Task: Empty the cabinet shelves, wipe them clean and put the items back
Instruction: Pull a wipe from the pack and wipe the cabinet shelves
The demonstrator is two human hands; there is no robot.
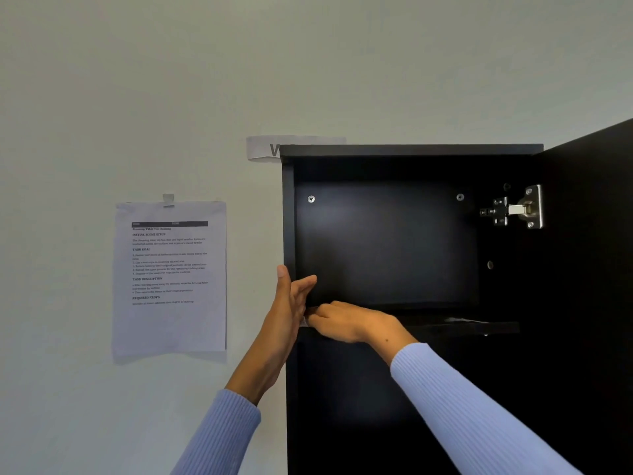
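Note:
A black wall cabinet (411, 150) stands open with nothing in its top compartment. Its shelf (479, 326) shows edge-on at hand height. My left hand (291, 296) grips the cabinet's left side panel, thumb outside and fingers inside. Just right of it, my right hand (346, 322) lies on the shelf's left end, fingers curled over a small whitish wipe (304, 320) of which only a corner shows. A pale smear or scrap (462, 319) lies further right on the shelf.
The cabinet door (589, 269) hangs open at the right on a metal hinge (517, 209). A printed instruction sheet (169, 279) is taped to the pale wall on the left. A paper label (263, 149) sticks out behind the cabinet's top left corner.

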